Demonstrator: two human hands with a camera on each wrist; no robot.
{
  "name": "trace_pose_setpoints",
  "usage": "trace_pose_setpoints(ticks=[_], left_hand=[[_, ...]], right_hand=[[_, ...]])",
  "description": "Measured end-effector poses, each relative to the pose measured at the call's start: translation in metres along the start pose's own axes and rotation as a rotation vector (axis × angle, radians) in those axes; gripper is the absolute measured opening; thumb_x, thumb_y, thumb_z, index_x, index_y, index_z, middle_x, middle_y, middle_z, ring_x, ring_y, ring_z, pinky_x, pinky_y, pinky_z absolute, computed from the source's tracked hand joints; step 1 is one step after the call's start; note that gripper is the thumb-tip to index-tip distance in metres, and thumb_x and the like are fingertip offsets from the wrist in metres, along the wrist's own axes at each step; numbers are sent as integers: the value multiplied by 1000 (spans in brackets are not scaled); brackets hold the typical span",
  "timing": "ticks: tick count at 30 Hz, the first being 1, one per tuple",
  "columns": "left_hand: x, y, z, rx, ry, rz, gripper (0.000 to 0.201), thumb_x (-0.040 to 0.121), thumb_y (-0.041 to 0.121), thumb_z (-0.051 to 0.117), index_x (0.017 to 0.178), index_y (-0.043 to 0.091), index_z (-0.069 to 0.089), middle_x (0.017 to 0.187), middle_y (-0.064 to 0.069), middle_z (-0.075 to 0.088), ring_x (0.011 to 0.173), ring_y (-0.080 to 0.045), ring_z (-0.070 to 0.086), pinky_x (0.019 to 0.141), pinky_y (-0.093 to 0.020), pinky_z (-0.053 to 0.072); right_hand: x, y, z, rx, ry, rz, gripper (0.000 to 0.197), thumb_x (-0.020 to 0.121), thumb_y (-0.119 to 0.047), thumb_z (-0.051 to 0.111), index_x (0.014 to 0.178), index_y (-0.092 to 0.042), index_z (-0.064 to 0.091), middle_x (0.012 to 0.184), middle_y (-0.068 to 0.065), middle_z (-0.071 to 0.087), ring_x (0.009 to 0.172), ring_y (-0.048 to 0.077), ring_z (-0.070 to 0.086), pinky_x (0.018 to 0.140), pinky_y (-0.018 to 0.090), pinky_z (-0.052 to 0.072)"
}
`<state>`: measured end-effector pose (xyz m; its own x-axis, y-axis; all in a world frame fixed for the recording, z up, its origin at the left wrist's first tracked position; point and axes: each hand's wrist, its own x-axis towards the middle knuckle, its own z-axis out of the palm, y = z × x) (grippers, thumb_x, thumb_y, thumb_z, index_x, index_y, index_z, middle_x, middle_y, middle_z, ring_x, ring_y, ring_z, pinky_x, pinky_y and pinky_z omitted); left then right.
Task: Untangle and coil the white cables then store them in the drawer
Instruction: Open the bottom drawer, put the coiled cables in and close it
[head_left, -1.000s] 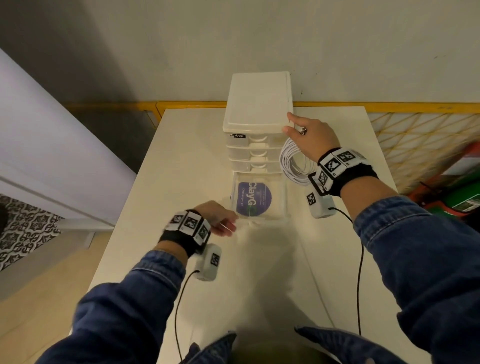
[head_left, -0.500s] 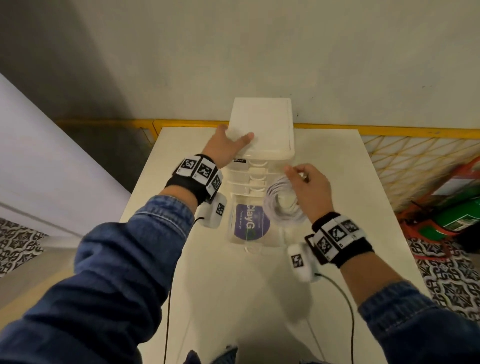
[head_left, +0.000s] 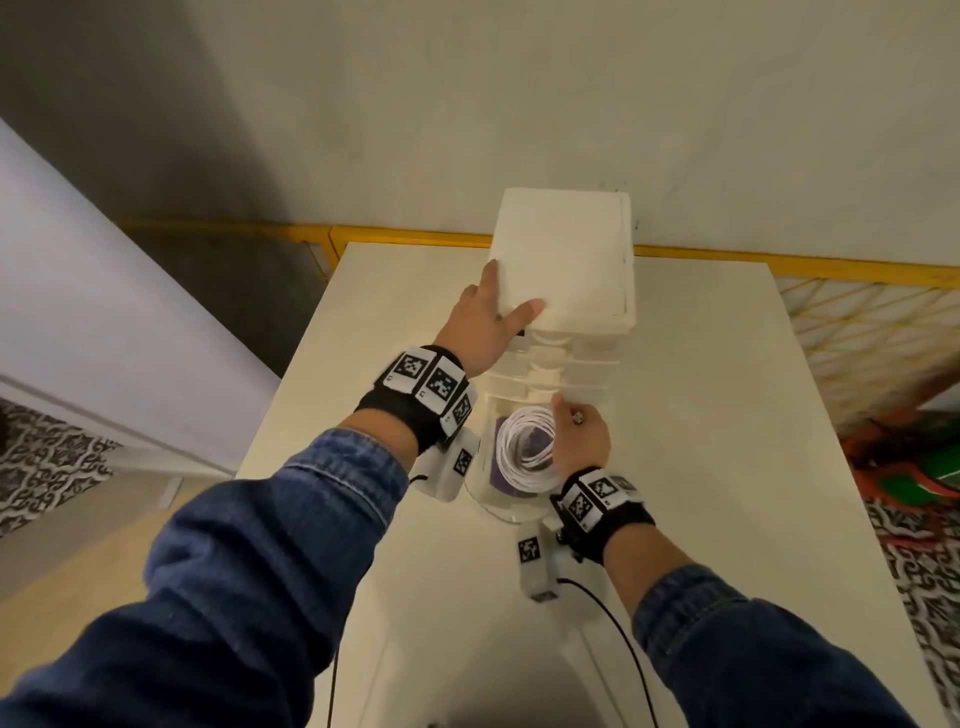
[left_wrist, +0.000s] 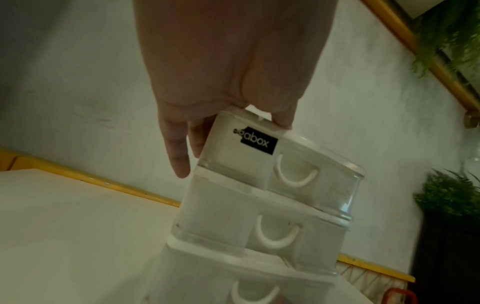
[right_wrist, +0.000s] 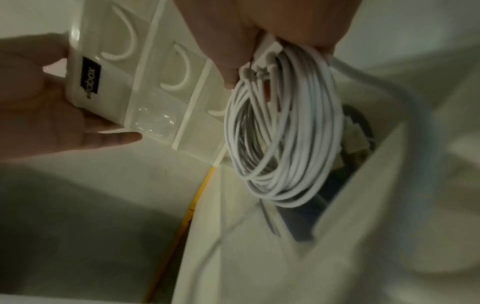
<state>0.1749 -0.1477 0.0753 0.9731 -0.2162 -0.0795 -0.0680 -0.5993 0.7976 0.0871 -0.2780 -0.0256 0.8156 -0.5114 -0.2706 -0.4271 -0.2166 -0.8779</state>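
Observation:
A white drawer unit (head_left: 563, 270) stands at the back of the white table (head_left: 701, 415). Its clear bottom drawer (head_left: 506, 514) is pulled out toward me, and something with a purple label (head_left: 503, 475) lies inside. My right hand (head_left: 576, 431) pinches the coiled white cable (head_left: 522, 449) at its top, plugs gathered under the fingers. The coil (right_wrist: 283, 131) hangs into the open drawer (right_wrist: 363, 185). My left hand (head_left: 485, 325) grips the unit's top front left corner, thumb on the lid and fingers (left_wrist: 176, 156) down the side of the drawer unit (left_wrist: 259, 185).
A yellow rail (head_left: 415, 236) runs behind the table against the wall. A yellow lattice fence (head_left: 857, 322) and red and green items (head_left: 924, 467) lie to the right. Green plants (left_wrist: 449, 195) show in the left wrist view. The upper drawers are pushed in.
My left hand rose from beside the open drawer to the unit's top corner. My right hand carried the coil from the unit's right side down into the open drawer.

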Motion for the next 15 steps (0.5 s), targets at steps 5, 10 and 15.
trace_pose_setpoints(ticks=[5, 10, 15], left_hand=[[-2, 0, -7, -28, -58, -11, 97, 73, 77, 48, 147, 25, 14, 142, -10, 46, 128, -24, 46, 108, -44, 37], [-39, -29, -11, -160, 220, -197, 62, 96, 44, 39, 146, 8, 24, 139, -14, 47, 128, -28, 46, 105, -28, 30], [-80, -75, 14, 143, -110, -555, 56, 93, 51, 40, 98, -1, 60, 102, -18, 66, 95, -36, 63, 84, -42, 53]], right_hand=[[5, -7, -13, 85, 40, -7, 36, 89, -37, 56, 95, -3, 66, 96, 15, 70, 90, 32, 63, 78, 34, 47], [2, -7, -26, 100, 23, -11, 27, 90, -34, 55, 86, -9, 62, 91, 11, 65, 84, 26, 58, 77, 31, 43], [-2, 1, -25, 141, 2, 35, 28, 89, -35, 56, 86, -7, 61, 89, 11, 64, 84, 28, 59, 76, 32, 45]])
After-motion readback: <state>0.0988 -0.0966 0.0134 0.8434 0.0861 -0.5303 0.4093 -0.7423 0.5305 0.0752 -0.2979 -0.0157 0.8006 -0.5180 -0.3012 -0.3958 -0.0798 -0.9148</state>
